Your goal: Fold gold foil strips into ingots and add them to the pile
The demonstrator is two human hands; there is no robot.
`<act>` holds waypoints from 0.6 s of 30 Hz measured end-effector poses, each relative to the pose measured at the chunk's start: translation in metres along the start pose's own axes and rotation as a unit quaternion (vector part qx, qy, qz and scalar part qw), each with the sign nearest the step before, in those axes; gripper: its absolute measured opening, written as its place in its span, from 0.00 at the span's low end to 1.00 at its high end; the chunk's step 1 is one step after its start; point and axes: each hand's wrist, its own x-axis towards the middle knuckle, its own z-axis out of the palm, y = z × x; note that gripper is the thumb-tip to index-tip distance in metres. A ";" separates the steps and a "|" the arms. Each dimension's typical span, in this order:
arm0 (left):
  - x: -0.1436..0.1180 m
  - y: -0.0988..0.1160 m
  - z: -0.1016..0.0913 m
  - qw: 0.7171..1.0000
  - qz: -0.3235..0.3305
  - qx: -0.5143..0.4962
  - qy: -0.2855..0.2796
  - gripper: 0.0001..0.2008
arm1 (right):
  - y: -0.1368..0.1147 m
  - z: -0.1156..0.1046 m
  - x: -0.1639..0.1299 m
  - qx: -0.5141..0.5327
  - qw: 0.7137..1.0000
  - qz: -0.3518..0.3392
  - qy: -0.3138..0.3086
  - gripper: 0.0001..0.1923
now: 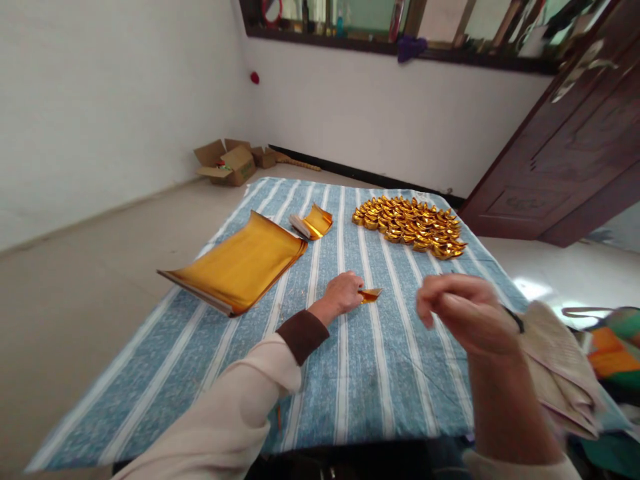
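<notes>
A person's left arm, in a cream sleeve with a brown cuff, reaches forward and low across a blue-and-white striped cloth (380,373), the left hand (343,293) resting knuckles-up on the fabric near the middle of the spread; its fingers are closed on a small folded piece of gold foil paper (371,295), which juts out to the right of the fingertips and lies just above the cloth. The right hand (465,313) is raised nearer the camera, bare forearm upright, wrist bent and a dark band round it; the fingers curl loosely inward toward the thumb, and whether anything is pinched between them cannot be told from this angle. The two hands are apart, the folded piece lying between them but held by the left alone. To the left of the left hand lies a stack of gold foil sheets (240,263), its edges curling upward, and beyond it a smaller curled bundle of foil (313,223). At the far right of the cloth sits a heap of folded gold ingots (413,225), packed close together. An open cardboard box (227,161) stands on the floor by the white wall; print on its side is too small to read. A dark wooden door (565,153) stands at the right
</notes>
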 end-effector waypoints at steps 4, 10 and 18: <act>0.006 0.002 -0.002 0.999 -0.045 -0.016 -0.026 0.05 | 0.041 0.021 0.014 -0.033 0.908 0.402 0.112 0.13; 0.013 -0.009 0.000 0.994 -0.041 -0.082 -0.063 0.06 | 0.081 0.045 0.023 -0.024 0.880 0.464 0.100 0.12; 0.007 -0.014 -0.006 0.990 0.068 -0.126 0.005 0.06 | 0.089 0.044 0.023 0.023 0.925 0.370 0.087 0.08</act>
